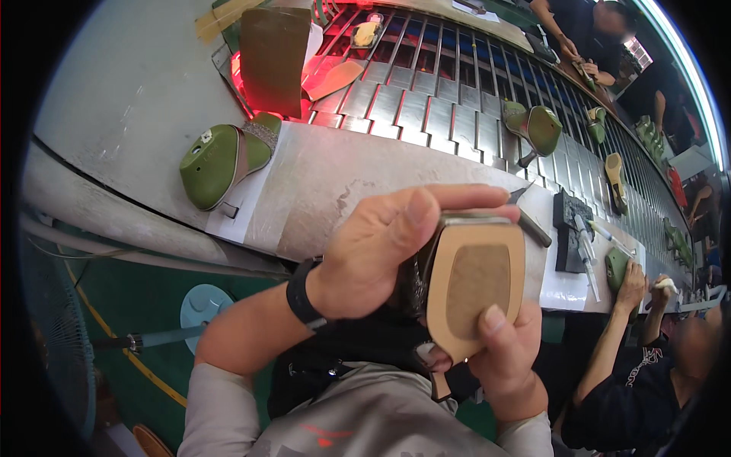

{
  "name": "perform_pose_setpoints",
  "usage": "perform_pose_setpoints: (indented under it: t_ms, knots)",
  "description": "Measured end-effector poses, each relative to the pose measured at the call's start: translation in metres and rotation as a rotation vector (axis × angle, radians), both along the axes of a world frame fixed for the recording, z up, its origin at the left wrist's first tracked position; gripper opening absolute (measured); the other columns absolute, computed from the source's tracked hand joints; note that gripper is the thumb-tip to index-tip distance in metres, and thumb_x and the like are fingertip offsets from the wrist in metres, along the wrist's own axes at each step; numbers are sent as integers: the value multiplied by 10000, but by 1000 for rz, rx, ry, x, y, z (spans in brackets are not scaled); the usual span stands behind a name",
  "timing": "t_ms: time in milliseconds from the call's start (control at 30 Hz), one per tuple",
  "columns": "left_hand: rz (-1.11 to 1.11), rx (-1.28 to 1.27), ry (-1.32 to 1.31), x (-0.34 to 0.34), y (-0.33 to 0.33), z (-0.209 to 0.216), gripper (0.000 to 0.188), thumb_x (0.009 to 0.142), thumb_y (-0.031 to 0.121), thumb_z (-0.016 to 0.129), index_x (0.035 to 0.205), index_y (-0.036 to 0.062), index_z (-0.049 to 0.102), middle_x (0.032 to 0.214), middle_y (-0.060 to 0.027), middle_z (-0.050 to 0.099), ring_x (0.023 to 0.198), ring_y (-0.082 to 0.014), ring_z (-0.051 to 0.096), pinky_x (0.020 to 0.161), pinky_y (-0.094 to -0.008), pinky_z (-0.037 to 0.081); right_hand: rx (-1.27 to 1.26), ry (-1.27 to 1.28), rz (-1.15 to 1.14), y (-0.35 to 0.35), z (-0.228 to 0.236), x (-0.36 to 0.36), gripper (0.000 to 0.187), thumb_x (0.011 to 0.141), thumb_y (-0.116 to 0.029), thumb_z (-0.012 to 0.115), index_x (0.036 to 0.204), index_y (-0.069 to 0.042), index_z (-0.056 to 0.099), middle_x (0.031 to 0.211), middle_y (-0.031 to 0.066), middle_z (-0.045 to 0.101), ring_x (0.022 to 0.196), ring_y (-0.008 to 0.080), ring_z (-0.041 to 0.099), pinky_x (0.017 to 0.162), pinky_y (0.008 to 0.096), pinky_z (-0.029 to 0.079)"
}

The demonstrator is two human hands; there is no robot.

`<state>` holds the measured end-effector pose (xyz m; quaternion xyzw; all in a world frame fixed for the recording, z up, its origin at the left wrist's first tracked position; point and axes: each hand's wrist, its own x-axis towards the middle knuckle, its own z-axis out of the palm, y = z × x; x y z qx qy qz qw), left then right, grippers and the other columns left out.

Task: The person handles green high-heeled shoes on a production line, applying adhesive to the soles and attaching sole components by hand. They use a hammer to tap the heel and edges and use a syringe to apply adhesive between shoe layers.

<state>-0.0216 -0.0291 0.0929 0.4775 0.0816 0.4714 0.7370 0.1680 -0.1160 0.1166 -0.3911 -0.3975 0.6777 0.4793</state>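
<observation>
A heeled shoe [478, 293] is held in front of me with its sole upward. The sole has a tan border and a darker brown middle. My right hand [509, 358] grips its near end, thumb pressed on the sole and the other fingers mostly hidden beneath. My left hand [373, 255], wearing a black wristband, lies with straight fingers across the far end of the shoe, touching it. A slim heel [440, 387] hangs below the near end. On the bench to the left lies a green shoe form with a heel [212, 169], on white paper.
Beyond the bench [343, 171] runs a slatted conveyor [426, 110] carrying a green heeled shoe [542, 129] and a tan sole [614, 174]. A knife-like tool [533, 227], black block [571, 236] and syringes [586, 251] lie right. A co-worker's hand [630, 286] is nearby; a blue stool [204, 308] stands left.
</observation>
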Motion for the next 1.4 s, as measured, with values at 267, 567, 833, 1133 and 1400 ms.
perform_pose_setpoints:
  t_ms: [267, 567, 833, 1133, 1400]
  knots:
    - [146, 127, 55, 15, 31, -8, 531, 1122, 344, 549, 1476, -52, 528, 1373, -170, 644, 1244, -200, 630, 1069, -358, 519, -13, 44, -5, 35, -8, 16, 435, 1113, -261, 500, 1280, 130, 590, 958, 258, 743, 679, 209, 746, 515, 294, 622]
    - [105, 187, 72, 6, 27, -8, 616, 1058, 177, 595, 1584, -59, 376, 1550, -222, 537, 1408, -267, 557, 1171, -409, 461, 17, -13, -7, 40, -10, 18, 436, 1105, -258, 511, 1277, 134, 597, 956, 255, 747, 685, 222, 747, 531, 303, 629]
    - [258, 198, 302, -31, -30, 9, 495, 1101, 261, 527, 1389, -138, 570, 1347, -347, 658, 1210, -354, 703, 1045, -439, 561, 242, -207, 123, -9, -15, -3, 445, 1116, -265, 481, 1036, 103, 719, 837, 157, 781, 691, 205, 755, 623, 306, 610]
    - [403, 64, 286, -51, -63, 21, 160, 1035, 90, 598, 1125, -42, 599, 1229, -390, 682, 1127, -395, 739, 1013, -524, 594, 552, -339, 140, -17, -35, -34, 168, 984, -74, 659, 847, 7, 713, 652, 75, 675, 516, 220, 649, 502, 337, 503]
    - [538, 220, 481, -59, -56, 24, 222, 962, 67, 727, 1046, 20, 528, 991, -235, 719, 952, -343, 773, 973, -513, 619, 589, -450, 182, -12, -28, -49, 148, 941, -116, 752, 862, 0, 703, 640, 110, 614, 513, 289, 617, 493, 374, 488]
